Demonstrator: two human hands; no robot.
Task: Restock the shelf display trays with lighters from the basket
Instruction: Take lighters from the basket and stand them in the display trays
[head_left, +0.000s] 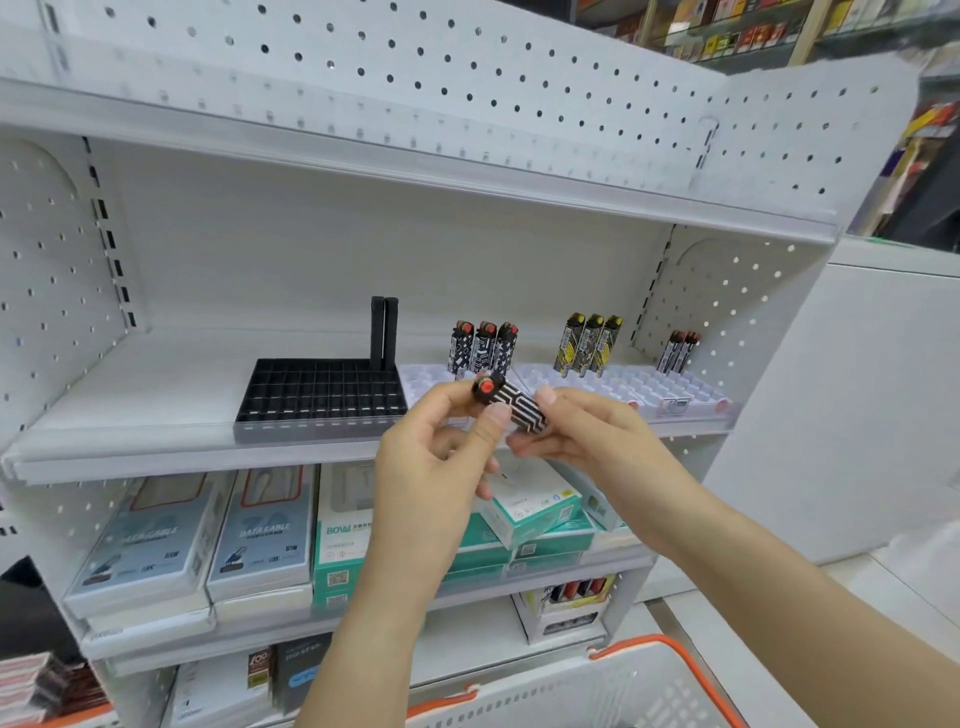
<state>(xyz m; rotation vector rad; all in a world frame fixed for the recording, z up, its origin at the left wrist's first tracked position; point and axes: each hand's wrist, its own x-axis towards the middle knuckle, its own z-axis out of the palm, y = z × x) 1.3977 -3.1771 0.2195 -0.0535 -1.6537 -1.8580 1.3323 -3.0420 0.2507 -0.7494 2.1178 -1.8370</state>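
Note:
A black-and-white patterned lighter (511, 402) with a red top lies tilted between both hands in front of the shelf. My left hand (441, 452) pinches its top end and my right hand (576, 431) pinches its lower end. Behind it, a white display tray (423, 382) holds three matching lighters (483, 345) upright. To the left, a black tray (319, 389) holds two black lighters (384, 332). To the right, another white tray (665, 389) carries three yellow-patterned lighters (589, 343) and two dark ones (678, 351). The basket (613, 686) sits at the bottom.
The white basket has an orange rim and stands below my arms. On the lower shelf lie boxed data cables (208, 540) and teal boxes (535, 519). A white pegboard (467, 78) backs the upper shelf. A white counter (857, 389) stands to the right.

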